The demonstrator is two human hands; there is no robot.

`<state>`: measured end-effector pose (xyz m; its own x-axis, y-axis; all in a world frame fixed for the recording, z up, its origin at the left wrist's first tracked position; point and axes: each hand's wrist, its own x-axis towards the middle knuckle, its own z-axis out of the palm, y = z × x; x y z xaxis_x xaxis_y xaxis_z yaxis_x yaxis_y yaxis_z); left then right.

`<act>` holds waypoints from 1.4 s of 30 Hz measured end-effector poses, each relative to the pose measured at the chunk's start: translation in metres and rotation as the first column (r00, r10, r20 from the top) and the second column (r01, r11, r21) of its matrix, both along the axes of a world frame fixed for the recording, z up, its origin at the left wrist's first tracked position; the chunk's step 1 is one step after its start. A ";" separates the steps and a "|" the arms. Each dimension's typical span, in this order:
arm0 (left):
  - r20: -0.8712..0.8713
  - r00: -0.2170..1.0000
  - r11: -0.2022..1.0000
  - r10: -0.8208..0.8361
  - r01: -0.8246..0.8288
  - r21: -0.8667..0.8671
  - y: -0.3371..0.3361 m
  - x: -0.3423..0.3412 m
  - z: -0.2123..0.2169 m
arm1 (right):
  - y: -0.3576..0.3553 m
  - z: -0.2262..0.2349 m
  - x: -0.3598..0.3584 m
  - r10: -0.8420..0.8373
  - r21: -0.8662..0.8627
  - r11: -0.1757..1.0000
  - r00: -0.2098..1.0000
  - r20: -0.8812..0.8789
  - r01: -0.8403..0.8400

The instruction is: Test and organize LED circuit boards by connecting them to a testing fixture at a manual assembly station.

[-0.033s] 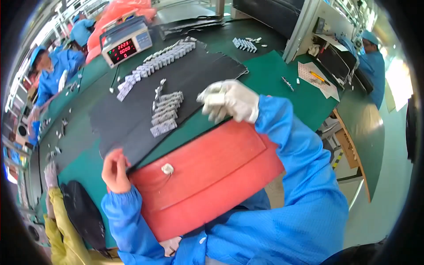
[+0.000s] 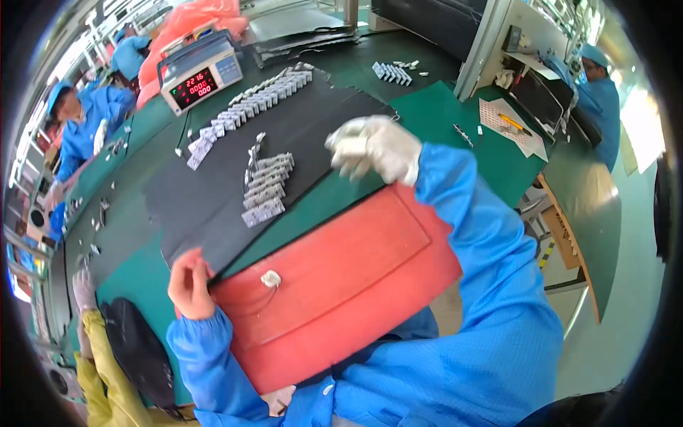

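Across my lap, at the table's near edge, lies a red flat board [image 2: 341, 263]. A small white part with a thin wire [image 2: 270, 278] rests on it. My bare left hand [image 2: 191, 285] is at the board's far left corner, fingers curled together; whether anything is in them is hidden. Above the far right edge of the board is my right hand [image 2: 380, 149] in a white glove, its fingers bent around something pale that blends with the glove. Nearest to the hands, a short row of grey-white blocks [image 2: 267, 188] lies on a black mat [image 2: 206, 213].
A longer row of blocks [image 2: 249, 107] runs along the mat toward a meter with a red display [image 2: 196, 82]. Behind lie more white parts [image 2: 391, 72]. A yellow knife [image 2: 514, 124] lies on perforated paper at right. A black bag [image 2: 135, 341] and a co-worker's yellow sleeve [image 2: 110, 356] are at left.
My right hand has shifted slightly right and up. My left hand has moved a little right and down. The red board has shifted slightly, and the digits on the meter differ.
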<state>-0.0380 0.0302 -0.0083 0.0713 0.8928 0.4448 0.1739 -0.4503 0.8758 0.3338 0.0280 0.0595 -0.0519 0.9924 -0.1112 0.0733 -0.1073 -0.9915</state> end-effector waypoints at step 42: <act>-0.237 0.963 0.943 0.126 -0.042 0.330 -0.008 0.020 0.014 | -0.016 0.053 -0.039 0.400 0.396 0.852 0.914 -0.070 -0.343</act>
